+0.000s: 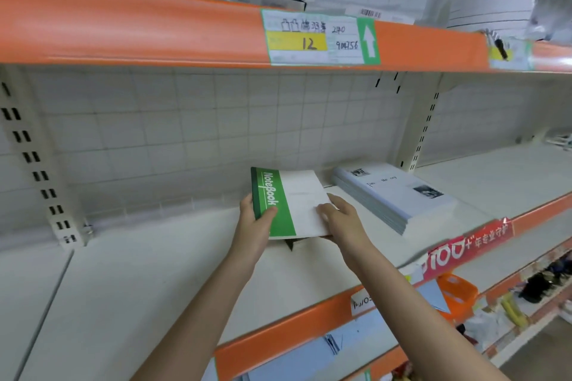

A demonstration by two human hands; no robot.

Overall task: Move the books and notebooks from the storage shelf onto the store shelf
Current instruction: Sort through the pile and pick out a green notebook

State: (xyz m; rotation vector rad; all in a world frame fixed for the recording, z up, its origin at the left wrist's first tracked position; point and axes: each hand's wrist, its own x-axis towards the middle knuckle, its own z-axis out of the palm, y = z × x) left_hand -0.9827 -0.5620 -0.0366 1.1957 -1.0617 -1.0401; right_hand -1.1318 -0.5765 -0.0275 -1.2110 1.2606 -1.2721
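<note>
A green and white notebook [297,195] marked "NoteBook" is held just above the white shelf board [154,272], tilted a little. My left hand [255,226] grips its green spine edge, thumb on the cover. My right hand [340,216] holds its right side, fingers lying on the white cover. More than one notebook may be in the hold; the underside is hidden. To the right, a stack of pale blue notebooks [399,198] lies flat on the same shelf.
An orange shelf edge [154,28] with a price label [318,37] hangs overhead. The wire grid back panel [185,133] stands behind. A red banner [467,247] hangs on this shelf's front edge. Lower shelves hold blue sheets and an orange item [458,294].
</note>
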